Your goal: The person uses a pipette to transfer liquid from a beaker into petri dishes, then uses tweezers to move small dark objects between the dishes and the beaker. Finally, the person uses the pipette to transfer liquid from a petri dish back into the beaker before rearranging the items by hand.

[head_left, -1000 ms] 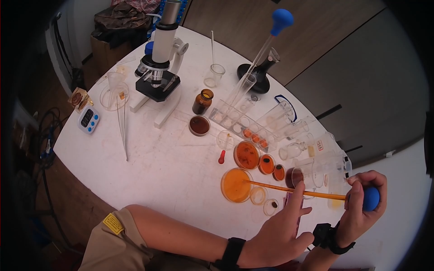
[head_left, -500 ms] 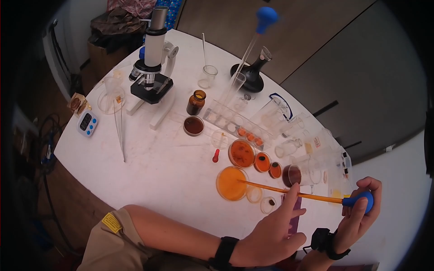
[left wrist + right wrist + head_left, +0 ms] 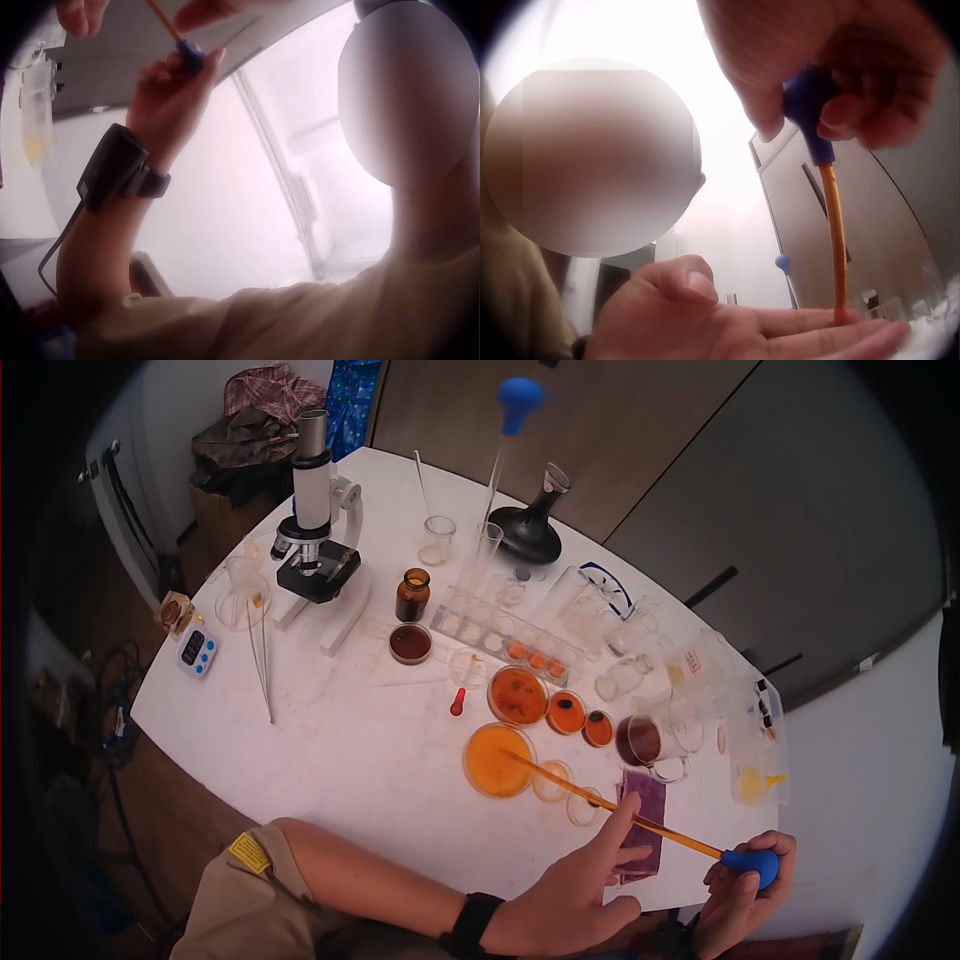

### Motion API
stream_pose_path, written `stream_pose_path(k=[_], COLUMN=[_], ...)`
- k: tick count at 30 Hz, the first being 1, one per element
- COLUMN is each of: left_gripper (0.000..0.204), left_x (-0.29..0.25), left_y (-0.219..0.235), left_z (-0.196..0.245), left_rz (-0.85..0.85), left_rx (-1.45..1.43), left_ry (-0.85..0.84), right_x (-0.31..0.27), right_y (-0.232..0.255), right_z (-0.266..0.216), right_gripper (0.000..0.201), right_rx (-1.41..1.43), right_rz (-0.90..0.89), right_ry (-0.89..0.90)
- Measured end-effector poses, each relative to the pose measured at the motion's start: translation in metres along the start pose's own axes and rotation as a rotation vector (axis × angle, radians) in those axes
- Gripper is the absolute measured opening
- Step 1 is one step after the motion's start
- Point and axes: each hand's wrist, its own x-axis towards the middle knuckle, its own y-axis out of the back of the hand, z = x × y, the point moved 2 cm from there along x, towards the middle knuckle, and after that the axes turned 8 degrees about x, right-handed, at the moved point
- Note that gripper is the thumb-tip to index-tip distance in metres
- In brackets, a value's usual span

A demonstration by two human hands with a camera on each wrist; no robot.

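In the head view my right hand (image 3: 745, 900) grips the blue rubber bulb (image 3: 752, 866) of a long glass pipette (image 3: 680, 838), its tube orange along its length. The tube slants down and left, its tip over a wide petri dish (image 3: 485, 775) of orange liquid. My left hand (image 3: 560, 895) is near the middle of the tube, its index finger touching it. In the right wrist view the left hand's fingers (image 3: 802, 334) are stretched out straight under the tube. Two small clear dishes (image 3: 552, 792) lie beneath the pipette, one partly crossed by it.
Beyond are dishes of orange-red liquid (image 3: 518, 710), a test tube rack (image 3: 450, 622), a glass cup of dark liquid (image 3: 638, 742) and several glass vessels. A purple cloth (image 3: 645, 810) lies beside the left hand. A microscope (image 3: 315, 550), tweezers (image 3: 262, 670) and a timer (image 3: 196, 651) stand left.
My right hand has swung toward the table's near edge with the bulb, so the pipette slants more in the view. Its tip stays over the orange dish. My left hand has shifted slightly left.
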Motion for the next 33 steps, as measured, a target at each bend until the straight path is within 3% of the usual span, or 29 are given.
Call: stream_pose_path(k=[2, 6, 8, 15, 19, 24, 26, 28, 30, 33], left_gripper=[0.097, 0.092, 0.096, 0.095, 0.091, 0.083, 0.086, 0.084, 0.081, 0.077], left_x=[-0.003, -0.006, -0.005, -0.003, 0.006, 0.024, 0.035, 0.04, 0.048, 0.056], left_y=[-0.001, -0.008, -0.01, -0.022, -0.03, -0.051, -0.067, -0.081, -0.089, -0.097], left_z=[-0.006, -0.013, -0.024, -0.036, -0.044, -0.031, -0.026, -0.029, -0.024, -0.024], left_rz=[-0.094, -0.061, -0.059, -0.099, -0.115, -0.168, -0.312, -0.261, -0.211, -0.209], left_rx=[0.069, 0.106, 0.182, 0.213, 0.218, 0.296, 0.226, 0.191, 0.259, 0.226], left_ry=[0.038, 0.024, -0.057, 0.006, -0.068, -0.187, 0.068, -0.004, -0.272, -0.306], right_x=[-0.018, -0.055, -0.07, -0.12, -0.137, -0.148, -0.148, -0.148, -0.145, -0.141], right_y=[0.008, 0.021, 0.021, 0.026, 0.026, 0.04, 0.048, 0.055, 0.056, 0.056], right_z=[0.011, 0.029, 0.035, 0.058, 0.06, 0.042, 0.034, 0.027, 0.025, 0.021], right_gripper=[0.049, 0.055, 0.056, 0.05, 0.048, 0.043, 0.04, 0.043, 0.046, 0.051], right_rx=[0.086, 0.205, 0.225, 0.471, 0.569, 0.628, 0.616, 0.563, 0.551, 0.512], right_rz=[0.098, 0.204, 0.227, 0.329, 0.373, 0.481, 0.498, 0.528, 0.521, 0.522], right_ry=[-0.112, -0.228, -0.25, -0.388, -0.426, -0.314, -0.152, -0.116, -0.039, 0.058])
